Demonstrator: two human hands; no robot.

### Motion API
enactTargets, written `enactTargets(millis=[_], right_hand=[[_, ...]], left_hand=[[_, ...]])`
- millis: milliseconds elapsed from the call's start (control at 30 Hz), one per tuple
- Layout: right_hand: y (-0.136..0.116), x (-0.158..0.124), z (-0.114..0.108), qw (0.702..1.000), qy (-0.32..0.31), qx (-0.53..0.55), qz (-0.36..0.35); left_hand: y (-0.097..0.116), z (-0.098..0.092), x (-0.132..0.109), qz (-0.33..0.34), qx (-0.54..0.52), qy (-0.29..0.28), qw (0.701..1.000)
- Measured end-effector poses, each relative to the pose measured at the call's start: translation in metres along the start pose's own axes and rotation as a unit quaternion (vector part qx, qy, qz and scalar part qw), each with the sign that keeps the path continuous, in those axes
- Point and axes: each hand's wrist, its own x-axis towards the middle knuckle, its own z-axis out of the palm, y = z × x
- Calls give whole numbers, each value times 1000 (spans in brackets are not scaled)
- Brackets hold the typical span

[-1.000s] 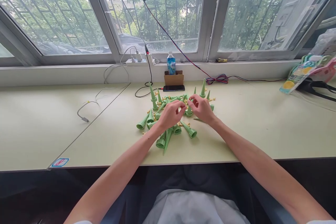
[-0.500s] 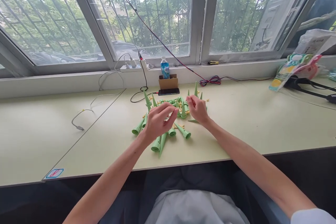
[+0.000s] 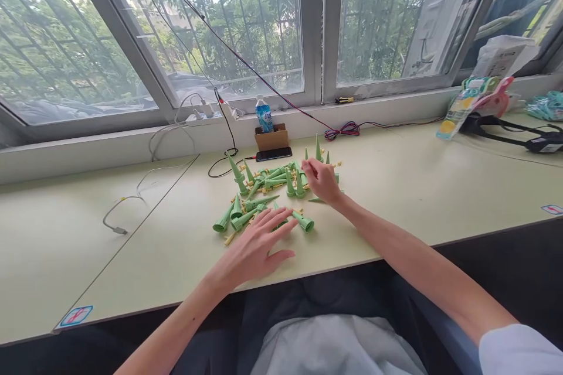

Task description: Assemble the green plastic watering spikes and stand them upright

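Green plastic plant-watering spikes, or cones that look like them, lie heaped with small yellow pieces [image 3: 229,239] on the table. My left hand [image 3: 259,241] is spread palm down over the near side of the heap, fingers apart, covering some cones. Just beyond its fingertips lies one green cone [image 3: 303,221]. My right hand [image 3: 323,180] is closed at the heap's right side, fingers curled together; whatever they pinch is hidden. Behind it a tall green spike [image 3: 318,149] stands upright. Another upright spike [image 3: 236,167] is at the heap's far left.
Behind the heap are a phone [image 3: 273,154], a small cardboard box [image 3: 271,139] and a blue-labelled bottle [image 3: 264,115]. A bundled cable [image 3: 347,129] lies by the window ledge. A white cable [image 3: 118,229] is at left, and a black strap [image 3: 501,132] at right.
My left hand has come down and nearer me, going from a loose pinch to spread fingers over the near cones. My right hand stays closed in about the same place. The view has shifted slightly.
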Motion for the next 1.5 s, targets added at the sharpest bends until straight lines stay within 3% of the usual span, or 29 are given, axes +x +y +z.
enactTargets(millis=[367,533,633,767,900,1033,1300,1500], right_hand=[[-1,0,-3,1000,15,-2,-8],[6,8,-15,991,131,-26,12],[19,16,-25,976,212,-49,33],[45,25,-34,960,247,-112,71],[76,31,-37,956,185,-195,119],[101,31,-36,952,66,-248,167],[128,31,-34,949,-30,-242,199],[130,32,-37,940,-71,-244,227]], left_hand=[[-38,20,24,23,-36,18,999],[-50,17,37,62,-56,31,996],[-42,13,44,70,-52,45,995],[-23,12,54,115,-42,27,992],[-18,22,65,132,-39,3,990],[-22,30,68,128,-64,-3,990],[-14,28,64,110,-101,36,988],[-11,33,64,69,-141,69,985]])
